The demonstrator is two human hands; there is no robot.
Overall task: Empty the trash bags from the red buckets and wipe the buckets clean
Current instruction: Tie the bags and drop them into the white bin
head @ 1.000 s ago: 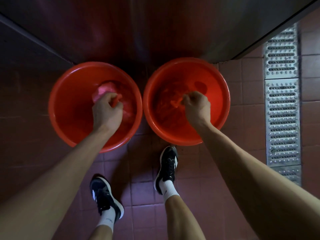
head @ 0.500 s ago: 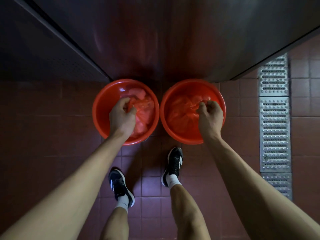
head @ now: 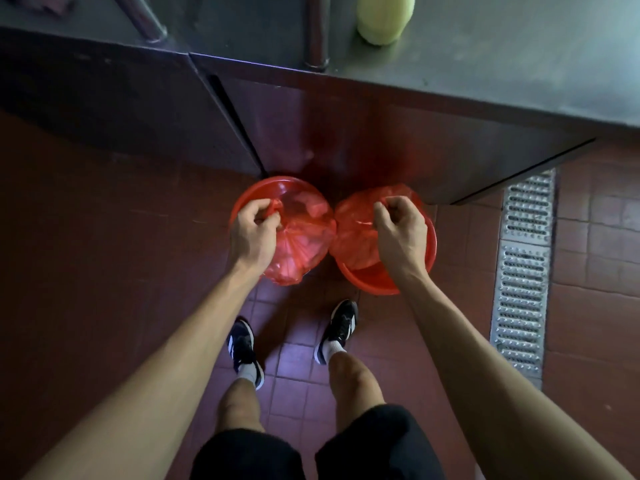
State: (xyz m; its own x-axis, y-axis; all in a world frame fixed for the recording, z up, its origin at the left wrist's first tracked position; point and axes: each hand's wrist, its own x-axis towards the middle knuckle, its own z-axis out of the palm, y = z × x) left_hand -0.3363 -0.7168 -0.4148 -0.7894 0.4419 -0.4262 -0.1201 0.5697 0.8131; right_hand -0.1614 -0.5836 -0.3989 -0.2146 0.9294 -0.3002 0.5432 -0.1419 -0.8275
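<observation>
Below each hand's (head: 254, 233) grip hangs a red trash bag (head: 298, 244).

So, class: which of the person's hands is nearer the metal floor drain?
Right. The right hand grips a bag over the bucket nearest the drain; the left hand grips the other bag, farther away.

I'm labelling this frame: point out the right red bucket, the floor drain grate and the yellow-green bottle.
Right red plastic bucket (head: 372, 284), head view, near rim.
Perforated metal floor drain grate (head: 519, 292), head view, middle panel.
Yellow-green bottle (head: 382, 20), head view, body.
</observation>
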